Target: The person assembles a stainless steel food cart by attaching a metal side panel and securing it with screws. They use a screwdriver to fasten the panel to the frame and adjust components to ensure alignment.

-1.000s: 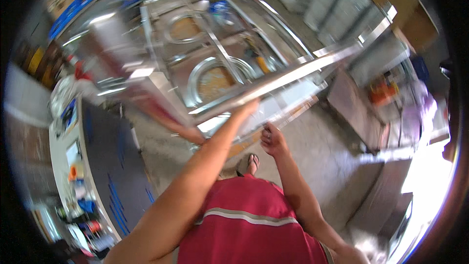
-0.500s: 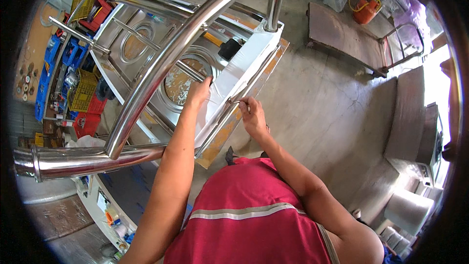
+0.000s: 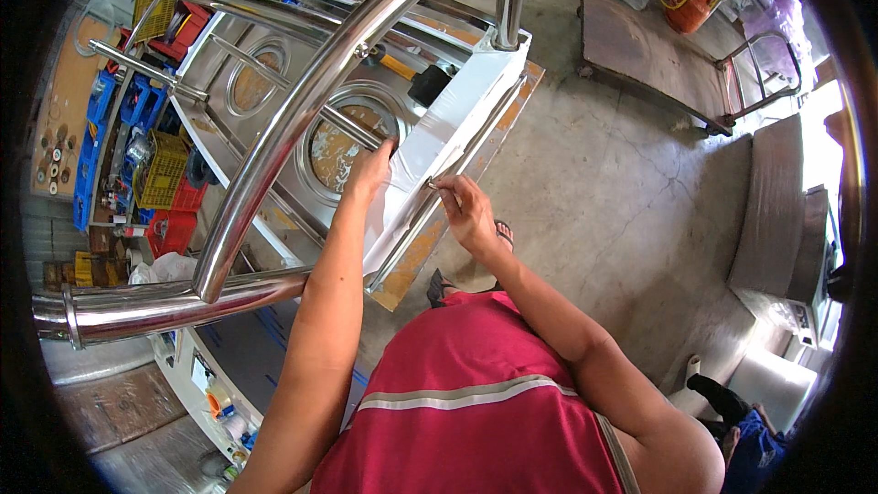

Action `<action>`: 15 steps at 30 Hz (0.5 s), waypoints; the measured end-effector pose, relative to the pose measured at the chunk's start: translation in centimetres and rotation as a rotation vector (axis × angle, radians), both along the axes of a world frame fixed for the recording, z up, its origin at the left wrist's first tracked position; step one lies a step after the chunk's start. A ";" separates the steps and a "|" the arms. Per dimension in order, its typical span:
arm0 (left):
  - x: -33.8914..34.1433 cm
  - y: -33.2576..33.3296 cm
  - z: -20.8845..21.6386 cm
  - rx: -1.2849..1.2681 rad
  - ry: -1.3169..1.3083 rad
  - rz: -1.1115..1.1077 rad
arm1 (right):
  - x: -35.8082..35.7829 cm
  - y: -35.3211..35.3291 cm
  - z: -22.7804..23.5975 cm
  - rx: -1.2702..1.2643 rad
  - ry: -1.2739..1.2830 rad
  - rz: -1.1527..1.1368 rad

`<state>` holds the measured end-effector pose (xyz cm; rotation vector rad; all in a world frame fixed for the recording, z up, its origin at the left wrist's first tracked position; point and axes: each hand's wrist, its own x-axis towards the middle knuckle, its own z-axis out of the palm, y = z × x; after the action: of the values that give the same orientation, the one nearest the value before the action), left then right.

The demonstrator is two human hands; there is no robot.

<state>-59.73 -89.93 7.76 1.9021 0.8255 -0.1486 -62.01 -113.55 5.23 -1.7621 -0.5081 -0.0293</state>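
My left hand (image 3: 371,170) is closed round the near end of a thin steel tube (image 3: 351,126), which lies across a stainless panel with round openings (image 3: 306,148). The panel's white film-covered side (image 3: 457,123) runs beside that hand. Against the outer edge of this side, my right hand (image 3: 469,212) has thumb and finger pinched together at a slot. Whatever small thing is between them is too small to name. A mallet (image 3: 427,87) with black head and yellow handle rests on the panel beyond my left hand. Above it arches a thick polished steel pipe (image 3: 302,96).
A horizontal steel pipe (image 3: 183,304) crosses near my left forearm. Blue bins (image 3: 144,102) and yellow crates (image 3: 161,171) stand at left. A flatbed trolley (image 3: 645,59) and an orange gas cylinder (image 3: 690,7) are at far right. Another person in blue (image 3: 757,439) is at lower right.
My right hand has moved slightly in, its fingertips now closer against the panel's edge. My left hand keeps its grip. Another person has come into view at lower right.
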 end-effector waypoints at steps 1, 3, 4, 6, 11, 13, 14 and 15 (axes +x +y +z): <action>0.0 -0.1 0.1 -0.002 -0.007 -0.002 | 0.1 -0.1 0.0 -0.003 -0.042 0.013; -0.1 -0.2 0.3 -0.010 0.000 0.002 | 0.2 -0.2 0.1 -0.004 -0.129 0.021; -0.1 -0.2 0.4 -0.006 0.007 -0.003 | 0.2 -0.3 0.1 -0.041 -0.153 0.021; -0.1 -0.3 0.6 0.000 0.012 -0.005 | 0.2 -0.3 0.1 -0.115 -0.204 0.021; -0.3 -0.8 1.2 0.031 -0.056 -0.017 | -0.1 0.0 0.2 -0.155 0.054 0.077; -0.3 -1.0 1.5 0.034 -0.062 -0.016 | -0.4 0.4 0.2 0.054 0.457 0.138; -0.3 -1.1 1.6 0.027 -0.066 -0.009 | -0.5 0.6 0.3 0.267 0.681 0.163; -0.4 -1.2 1.7 0.021 -0.075 -0.010 | -0.7 0.9 0.4 0.484 0.903 0.186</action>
<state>-60.09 -91.09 9.46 1.9196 0.7702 -0.0742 -62.74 -112.69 5.63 -1.0878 0.0144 0.6891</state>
